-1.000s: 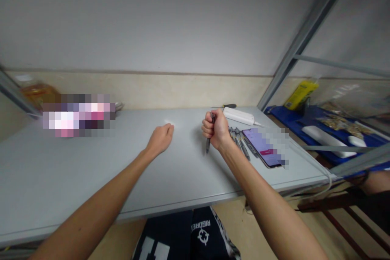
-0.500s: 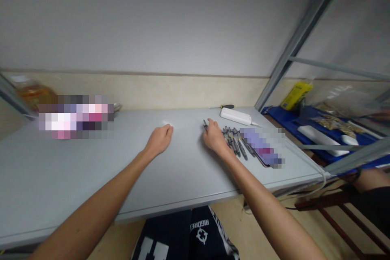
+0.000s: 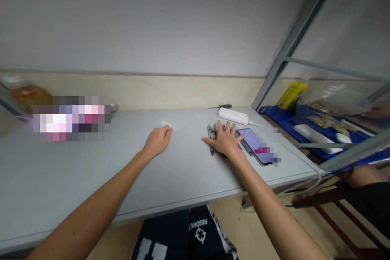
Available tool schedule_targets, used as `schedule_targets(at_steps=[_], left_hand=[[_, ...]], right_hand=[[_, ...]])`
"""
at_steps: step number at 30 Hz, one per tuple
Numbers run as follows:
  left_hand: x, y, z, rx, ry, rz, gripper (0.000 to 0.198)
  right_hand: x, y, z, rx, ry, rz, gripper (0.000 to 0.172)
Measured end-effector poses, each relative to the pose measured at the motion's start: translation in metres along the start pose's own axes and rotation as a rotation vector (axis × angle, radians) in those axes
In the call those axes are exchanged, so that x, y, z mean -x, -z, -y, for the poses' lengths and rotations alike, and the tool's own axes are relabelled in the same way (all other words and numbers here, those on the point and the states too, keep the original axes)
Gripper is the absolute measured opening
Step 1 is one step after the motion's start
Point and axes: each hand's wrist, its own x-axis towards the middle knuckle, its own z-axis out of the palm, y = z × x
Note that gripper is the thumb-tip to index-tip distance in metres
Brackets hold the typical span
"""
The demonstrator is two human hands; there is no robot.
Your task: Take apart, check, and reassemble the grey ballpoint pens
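Note:
My left hand (image 3: pixel 158 140) rests closed on the grey tabletop (image 3: pixel 183 170), its curled fingers hiding whatever may be inside. A faint whitish patch shows just beyond its knuckles, too unclear to name. My right hand (image 3: pixel 227 140) is spread flat, palm down, over a row of several grey pens that it mostly covers. One pen (image 3: pixel 210 140) lies at the left end of the row, beside my thumb. To the right of that hand lies a phone (image 3: pixel 252 142) with its screen lit, partly blurred out.
Behind the pens are a white power strip (image 3: pixel 233 116) and a screwdriver (image 3: pixel 224 106). A blurred-out bundle (image 3: pixel 70 118) and a bottle (image 3: pixel 26 93) stand at the left. Past the metal frame post (image 3: pixel 274 73), a blue surface (image 3: pixel 271 111) holds a yellow packet (image 3: pixel 292 95); another person sits there.
My right hand has let go of a pen, now lying at the row's left end, and has opened and shifted right over the other pens. My left hand stays closed in place.

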Motion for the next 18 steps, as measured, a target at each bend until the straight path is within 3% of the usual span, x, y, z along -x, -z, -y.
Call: schedule_targets(at_steps=[4, 11, 18], left_hand=[[-0.0001, -0.0003, -0.0004, -0.003, -0.008, -0.008, 0.035], [0.0, -0.0024, 0.0026, 0.022, -0.002, -0.049, 0.033], [-0.0004, -0.0011, 0.0003, 0.065, -0.008, -0.057, 0.03]], right_hand=[[-0.0009, -0.0003, -0.0081, -0.038, -0.011, 0.051, 0.097], [0.0018, -0.0014, -0.0084, -0.032, -0.028, -0.081, 0.088], [-0.0015, -0.0044, -0.0116, -0.002, -0.048, -0.074, 0.086]])
